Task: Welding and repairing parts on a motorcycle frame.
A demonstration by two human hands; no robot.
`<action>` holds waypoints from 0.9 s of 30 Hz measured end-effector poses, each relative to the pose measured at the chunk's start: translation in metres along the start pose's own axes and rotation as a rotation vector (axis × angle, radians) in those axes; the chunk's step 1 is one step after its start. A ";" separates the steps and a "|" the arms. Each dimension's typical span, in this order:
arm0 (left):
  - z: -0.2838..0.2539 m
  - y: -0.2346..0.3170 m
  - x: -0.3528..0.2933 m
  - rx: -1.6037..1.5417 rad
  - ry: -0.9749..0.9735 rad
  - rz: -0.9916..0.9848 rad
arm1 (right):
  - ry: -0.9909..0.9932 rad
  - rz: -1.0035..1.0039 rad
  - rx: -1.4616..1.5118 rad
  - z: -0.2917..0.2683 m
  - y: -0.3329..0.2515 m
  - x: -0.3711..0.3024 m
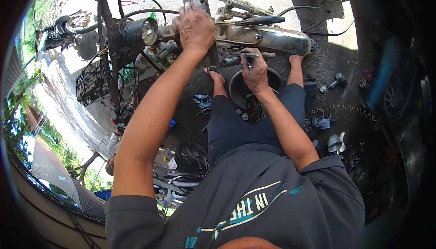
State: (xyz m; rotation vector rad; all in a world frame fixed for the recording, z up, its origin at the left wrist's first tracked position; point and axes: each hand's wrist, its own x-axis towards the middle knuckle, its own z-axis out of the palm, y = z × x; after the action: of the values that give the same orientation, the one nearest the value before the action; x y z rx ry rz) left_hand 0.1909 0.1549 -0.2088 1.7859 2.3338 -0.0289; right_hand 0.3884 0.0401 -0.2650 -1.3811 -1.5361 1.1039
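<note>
My left hand (196, 25) has its fingers curled over the upper part of a flat dark metal plate (212, 57), beside the motorcycle frame; a thin rod stands up beyond the fingertips. To the right, my right hand (255, 71) pinches a slim grey pen-like tool (250, 55) between thumb and fingers, its exact kind unclear. Just beyond that hand lies a motorcycle's long worn metal fender (279, 39), with fork tubes (238, 6) behind it. A black ribbed cylinder (138, 31) with a shiny round end sits left of my left hand.
A dark round basin (236, 90) stands between my legs, with small parts in it. A coiled hose (345, 109), a spray-gun-like tool (337, 81) and a metal cup (335, 143) lie at right. Another motorcycle (68, 25) stands far left. A cable (313, 7) crosses the ground.
</note>
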 end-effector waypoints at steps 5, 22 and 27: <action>0.003 -0.009 0.000 0.028 0.061 0.003 | 0.108 -0.032 -0.035 -0.003 -0.020 0.004; 0.006 -0.010 0.001 0.016 0.077 0.027 | 0.096 0.024 0.018 0.001 -0.020 0.008; 0.009 -0.011 -0.001 0.099 0.165 0.072 | 0.054 0.061 -0.006 0.005 -0.011 0.003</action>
State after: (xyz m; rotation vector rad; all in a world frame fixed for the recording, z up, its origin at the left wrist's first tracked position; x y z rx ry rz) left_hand 0.1823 0.1501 -0.2189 1.9888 2.4160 0.0146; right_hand 0.3802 0.0426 -0.2559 -1.4588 -1.4687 1.0909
